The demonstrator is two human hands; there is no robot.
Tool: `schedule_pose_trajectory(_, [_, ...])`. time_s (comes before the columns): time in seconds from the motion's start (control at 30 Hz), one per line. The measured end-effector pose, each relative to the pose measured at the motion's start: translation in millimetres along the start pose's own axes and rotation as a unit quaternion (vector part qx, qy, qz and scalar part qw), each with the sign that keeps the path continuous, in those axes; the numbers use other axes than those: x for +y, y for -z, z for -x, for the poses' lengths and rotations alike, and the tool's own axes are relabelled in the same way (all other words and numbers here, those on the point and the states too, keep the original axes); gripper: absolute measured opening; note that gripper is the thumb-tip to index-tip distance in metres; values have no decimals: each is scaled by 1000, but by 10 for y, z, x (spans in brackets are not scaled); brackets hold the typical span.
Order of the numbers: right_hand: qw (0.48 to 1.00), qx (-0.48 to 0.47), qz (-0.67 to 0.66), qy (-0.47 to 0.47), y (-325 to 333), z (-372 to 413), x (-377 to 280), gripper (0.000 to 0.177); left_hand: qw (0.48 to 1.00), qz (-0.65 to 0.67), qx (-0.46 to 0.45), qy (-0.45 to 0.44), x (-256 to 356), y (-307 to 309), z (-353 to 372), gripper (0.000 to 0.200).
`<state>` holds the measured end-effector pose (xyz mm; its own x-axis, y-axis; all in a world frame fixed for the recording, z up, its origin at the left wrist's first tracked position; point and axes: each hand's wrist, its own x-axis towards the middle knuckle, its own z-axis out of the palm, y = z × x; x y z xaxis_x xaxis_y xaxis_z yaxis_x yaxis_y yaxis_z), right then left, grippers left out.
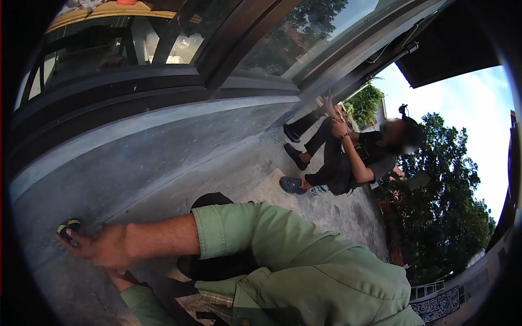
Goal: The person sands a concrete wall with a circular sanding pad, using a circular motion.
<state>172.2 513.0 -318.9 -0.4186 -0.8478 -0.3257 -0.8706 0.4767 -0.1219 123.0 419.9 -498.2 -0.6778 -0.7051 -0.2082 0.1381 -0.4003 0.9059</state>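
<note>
The view is turned sideways. My right hand (103,244), at the end of a rolled green sleeve, reaches low to the grey concrete at the far left. Its fingers are closed round a small rounded black and yellow-green tape measure (69,230), which is partly covered by the fingers. Just beneath the right wrist comes my left hand (120,278), its forearm in a green cuff. The left fingers are hidden behind the right hand, so what they touch cannot be seen.
A grey wall (152,138) with a dark window frame (217,60) runs alongside. Another person (348,157) in dark clothes sits by the wall, hands together. A dark shoe (212,200) rests on the concrete floor (250,174) beyond my arm. Trees (435,212) stand farther off.
</note>
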Motion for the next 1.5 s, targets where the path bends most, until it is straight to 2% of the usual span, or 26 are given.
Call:
schedule_pose_trajectory(0.03, [1000, -1, 2, 0, 11, 15, -3, 77, 1000, 3, 0, 3, -78, 71, -79, 67])
schedule_pose_trajectory(0.1, [994, -23, -88, -67, 46, 41, -33, 48, 1000, 10, 3, 7, -151, 120, -196, 68])
schedule_pose_trajectory(0.2, [989, -4, -125, -80, -74, 17, -21, 45, 1000, 14, 4, 16, -230, 145, -287, 68])
schedule_pose_trajectory(0.33, [992, -3, -106, -71, -130, -50, -43, 43, 999, 19, 4, 27, -273, 175, -228, 69])
schedule_pose_trajectory(0.4, [986, -38, -143, -74, -80, -65, -60, 42, 999, 16, 3, 31, -229, 182, -198, 70])
schedule_pose_trajectory(0.53, [987, -18, -142, -76, 10, -16, -107, 41, 999, 3, 1, 49, -122, 178, -152, 75])
schedule_pose_trajectory(0.63, [994, -2, -92, -56, 2, -43, -104, 40, 998, -4, 1, 62, -37, 147, -124, 78])
schedule_pose_trajectory(0.7, [988, -26, -139, -68, -53, -86, -83, 37, 997, -8, 4, 71, 13, 117, -105, 80])
schedule_pose_trajectory(0.83, [986, -7, -153, -59, -61, -73, -81, 35, 997, -5, 40, 72, 106, 9, -82, 84])
schedule_pose_trajectory(0.97, [982, -31, -165, -88, -19, -81, -86, 31, 996, 22, 37, 76, 58, 61, -127, 82])
schedule_pose_trajectory(1.03, [977, -49, -177, -110, -37, -97, -86, 30, 997, 25, 27, 66, 102, 98, -136, 80])
schedule_pose_trajectory(1.1, [984, -19, -144, -103, -65, -104, -87, 31, 997, 17, 18, 67, 66, 221, -299, 79])
schedule_pose_trajectory(1.17, [986, -20, -145, -84, -43, -98, -67, 31, 998, 9, 9, 67, -203, 473, -621, 78])
schedule_pose_trajectory(1.23, [987, -21, -146, -65, -45, -105, -61, 31, 998, -66, -15, -6, -140, 542, -702, 76])
schedule_pose_trajectory(1.27, [987, -23, -143, -70, -42, -109, -72, 31, 995, -68, 13, 66, -116, 603, -712, 75])
schedule_pose_trajectory(1.4, [989, -24, -127, -66, 21, -93, -111, 31, 996, -44, 7, 78, -59, 678, -753, 77])
schedule_pose_trajectory(1.5, [989, -33, -130, -67, -8, -127, -115, 33, 993, 37, 17, 111, 61, 599, -674, 80])
